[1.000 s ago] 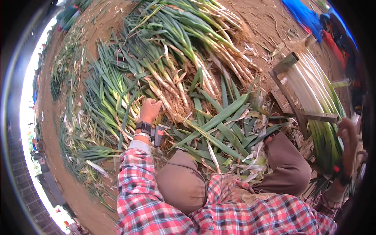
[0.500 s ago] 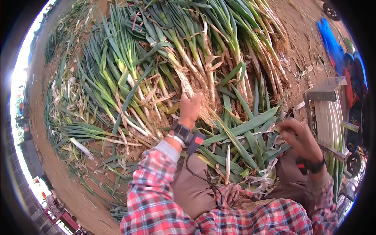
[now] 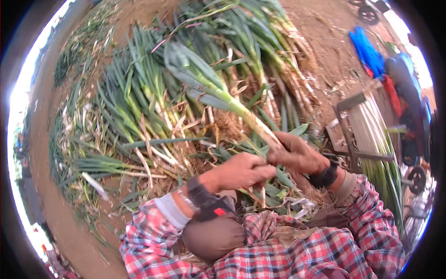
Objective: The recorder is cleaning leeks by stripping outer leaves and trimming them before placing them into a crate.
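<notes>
My right hand point(image 3: 299, 153) grips a large green onion point(image 3: 246, 116) low on its pale stem. The green onion slants up and to the left, its leafy top blurred by motion. Close against the right hand, my left hand point(image 3: 241, 172) has its fingers curled in a pinch near the stem's root end. What it pinches is hidden, and so is the root end. Beyond both hands, many green onions point(image 3: 139, 79) lie side by side on the soil, roots toward me. Loose leaves and peelings point(image 3: 297, 204) lie between my knees.
At the right, a metal-framed rack point(image 3: 367, 153) holds a bundle of green onions point(image 3: 383, 181) with white stems. Farther off are blue cloth point(image 3: 367, 51) and a wheel point(image 3: 368, 15). Leafy scraps point(image 3: 79, 135) cover the ground on the left.
My left hand has moved from the row toward my lap. A green onion now stands lifted above the row. My right hand has come in from the right and closed on its stem.
</notes>
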`<action>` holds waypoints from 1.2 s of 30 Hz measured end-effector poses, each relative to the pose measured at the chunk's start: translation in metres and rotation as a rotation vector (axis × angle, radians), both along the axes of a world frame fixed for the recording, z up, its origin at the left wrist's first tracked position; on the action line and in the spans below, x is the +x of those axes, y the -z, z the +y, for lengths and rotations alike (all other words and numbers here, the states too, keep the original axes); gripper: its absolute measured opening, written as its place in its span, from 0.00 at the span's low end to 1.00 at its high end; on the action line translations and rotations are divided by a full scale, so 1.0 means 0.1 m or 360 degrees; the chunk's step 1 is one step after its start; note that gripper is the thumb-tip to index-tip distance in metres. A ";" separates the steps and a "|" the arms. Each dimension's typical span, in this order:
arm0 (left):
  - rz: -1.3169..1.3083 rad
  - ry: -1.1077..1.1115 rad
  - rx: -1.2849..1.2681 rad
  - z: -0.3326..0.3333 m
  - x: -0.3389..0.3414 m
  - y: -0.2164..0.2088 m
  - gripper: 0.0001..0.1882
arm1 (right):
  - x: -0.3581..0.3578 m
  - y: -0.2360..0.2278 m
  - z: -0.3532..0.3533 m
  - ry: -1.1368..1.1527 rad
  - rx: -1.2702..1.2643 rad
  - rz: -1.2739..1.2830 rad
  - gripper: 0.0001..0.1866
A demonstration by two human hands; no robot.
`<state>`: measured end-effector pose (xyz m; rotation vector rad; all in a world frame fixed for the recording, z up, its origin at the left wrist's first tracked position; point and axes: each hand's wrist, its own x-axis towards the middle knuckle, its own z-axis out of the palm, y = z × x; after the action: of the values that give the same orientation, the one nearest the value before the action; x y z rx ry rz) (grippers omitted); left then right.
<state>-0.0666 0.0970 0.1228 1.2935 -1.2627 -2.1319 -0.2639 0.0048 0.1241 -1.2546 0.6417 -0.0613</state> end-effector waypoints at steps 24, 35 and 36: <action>0.0224 -0.1888 -0.0918 0.55 -1.42 -0.77 0.09 | -1.39 -0.78 1.84 0.0663 -0.1150 -0.0096 0.26; -0.0430 -0.0762 -0.0877 1.00 -0.83 -0.19 0.16 | -1.98 -0.94 1.67 0.0718 -0.0430 -0.0303 0.27; 0.0187 -0.1568 -0.0414 0.82 -0.97 -0.56 0.20 | -2.05 -0.92 1.70 0.0694 -0.0349 -0.0376 0.26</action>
<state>-0.1635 0.1785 0.1789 1.2667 -0.5984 -1.2678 -0.4684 0.1746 0.2164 -1.2725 0.7047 -0.6469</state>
